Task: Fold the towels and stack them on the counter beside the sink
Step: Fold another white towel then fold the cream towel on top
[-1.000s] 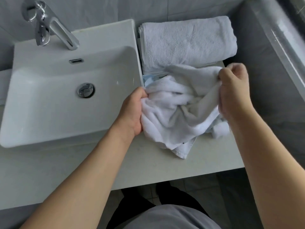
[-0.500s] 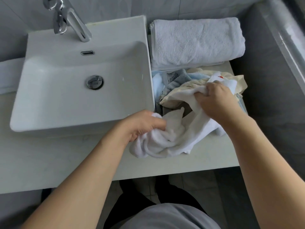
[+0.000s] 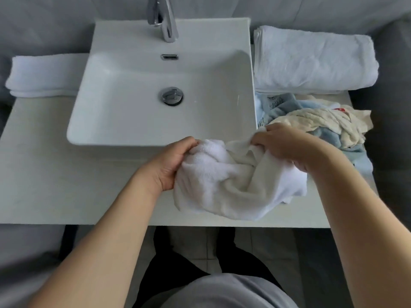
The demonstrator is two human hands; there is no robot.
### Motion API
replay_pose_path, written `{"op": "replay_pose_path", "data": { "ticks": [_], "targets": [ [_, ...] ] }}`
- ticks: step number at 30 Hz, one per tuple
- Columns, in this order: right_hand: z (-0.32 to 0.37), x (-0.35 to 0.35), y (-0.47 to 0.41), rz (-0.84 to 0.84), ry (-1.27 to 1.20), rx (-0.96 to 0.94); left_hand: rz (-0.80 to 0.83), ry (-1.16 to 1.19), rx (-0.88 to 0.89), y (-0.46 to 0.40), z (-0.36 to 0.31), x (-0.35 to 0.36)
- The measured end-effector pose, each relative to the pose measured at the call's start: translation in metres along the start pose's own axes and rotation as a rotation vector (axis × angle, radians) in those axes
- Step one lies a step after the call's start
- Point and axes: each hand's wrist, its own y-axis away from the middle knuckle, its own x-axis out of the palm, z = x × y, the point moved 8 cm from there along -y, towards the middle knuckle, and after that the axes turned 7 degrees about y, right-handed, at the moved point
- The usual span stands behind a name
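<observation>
— White terry, bunched up: where does the crumpled towel [image 3: 235,185] sit?
— On the table [image 3: 66,174], at 6 o'clock from the sink [image 3: 138,112], just in front of its rim.
— And the hands?
— Both are clenched on it. The left hand [image 3: 171,163] grips its 9 o'clock end, the right hand [image 3: 287,145] pinches a fold at its 2 o'clock edge.
— What lies around?
— A folded white towel [image 3: 311,61] at 3 o'clock from the sink; between it and the right hand, a loose heap of cream cloth [image 3: 322,121] over blue cloth [image 3: 280,105]. Another folded towel [image 3: 42,74] lies at the sink's 9 o'clock. The faucet [image 3: 165,21] stands at 12 o'clock.
</observation>
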Motion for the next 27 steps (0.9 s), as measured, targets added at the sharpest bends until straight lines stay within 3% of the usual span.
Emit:
{"op": "replay_pose_path", "data": {
  "ticks": [6,11,14,20,25,26,27],
  "targets": [
    [0.092,0.089,-0.004,0.131,-0.012,-0.039,0.009,0.018,0.058,0.051,-0.024,-0.101],
    [0.184,0.166,0.000,0.164,-0.316,-0.065,-0.057,0.027,0.127,0.094,-0.056,-0.211],
    [0.239,0.203,-0.008,0.161,-0.368,-0.136,-0.112,0.012,0.191,0.119,-0.079,-0.272],
    [0.340,0.274,-0.032,0.148,-0.469,-0.310,-0.302,-0.247,0.313,0.164,-0.142,-0.375],
    [0.398,0.350,-0.037,0.521,-0.179,-0.306,-0.337,-0.749,0.147,0.171,-0.171,-0.441],
    [0.409,0.357,-0.044,0.524,0.028,-0.370,-0.335,-0.873,0.095,0.169,-0.175,-0.454],
    [0.424,0.355,-0.056,0.415,0.265,-0.473,-0.322,-0.972,0.064,0.165,-0.180,-0.465]
  ]
}}
